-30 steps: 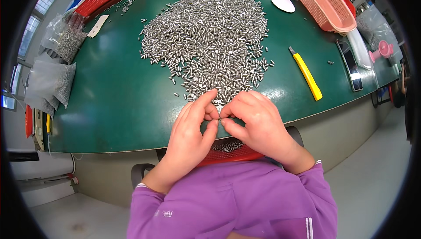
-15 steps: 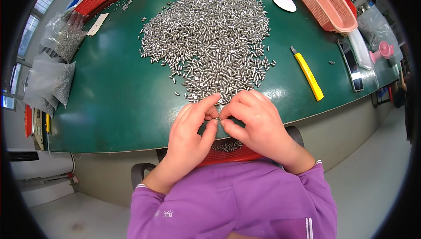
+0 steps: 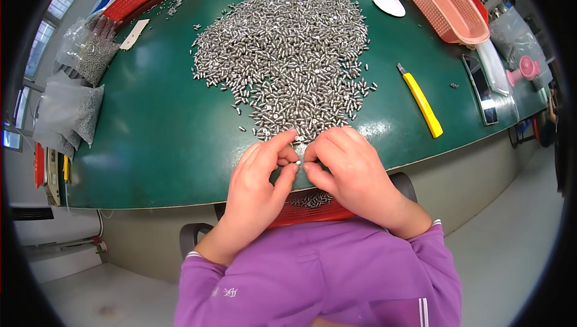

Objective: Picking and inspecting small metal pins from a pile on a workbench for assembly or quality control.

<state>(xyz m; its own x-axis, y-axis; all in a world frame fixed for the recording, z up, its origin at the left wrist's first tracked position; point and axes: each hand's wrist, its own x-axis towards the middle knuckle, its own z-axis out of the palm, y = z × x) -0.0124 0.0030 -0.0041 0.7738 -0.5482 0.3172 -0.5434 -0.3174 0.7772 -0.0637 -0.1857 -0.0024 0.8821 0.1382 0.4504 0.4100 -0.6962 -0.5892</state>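
Left hand (image 3: 259, 169) is pinching a small metal part (image 3: 298, 162) by the near edge of the bench (image 3: 144, 141); right hand (image 3: 345, 162) is hovering beside it — cannot tell whether its grip is holding anything. Slackening fingertips could be risking a drop into the red basket (image 3: 329, 213).

Big green table (image 3: 150, 135) takes up most of the view tbh, w/ shiny glare nr the front edge. Bright windows (image 3: 61, 0) upper L, pale gray wall (image 3: 23, 177) below. Gray floor (image 3: 505, 219) both sides, brownish stain (image 3: 108, 311) lower L. Blk chair (image 3: 191, 237) arms showing.
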